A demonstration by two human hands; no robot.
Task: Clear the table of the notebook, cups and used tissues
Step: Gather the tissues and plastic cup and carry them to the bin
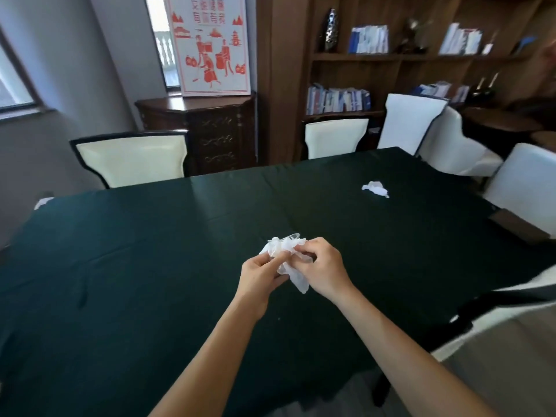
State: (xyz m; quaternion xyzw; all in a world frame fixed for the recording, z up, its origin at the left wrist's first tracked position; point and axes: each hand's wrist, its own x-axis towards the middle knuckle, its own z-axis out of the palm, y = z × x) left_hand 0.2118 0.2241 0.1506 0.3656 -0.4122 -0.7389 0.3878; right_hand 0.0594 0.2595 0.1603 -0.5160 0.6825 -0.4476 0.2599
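Above the middle of the dark green tablecloth (150, 251), my left hand (260, 275) and my right hand (320, 267) together grip a bundle of crumpled white tissues with a clear plastic cup (285, 246) pressed into it. A loose end of tissue hangs down between my wrists. A second crumpled tissue (375, 188) lies alone on the cloth at the far right. No notebook shows in view.
White chairs stand around the table: one (132, 159) at the far left, one (335, 136) at the far middle, several along the right side. A dark wooden cabinet (210, 130) and a bookshelf (391, 55) line the back wall.
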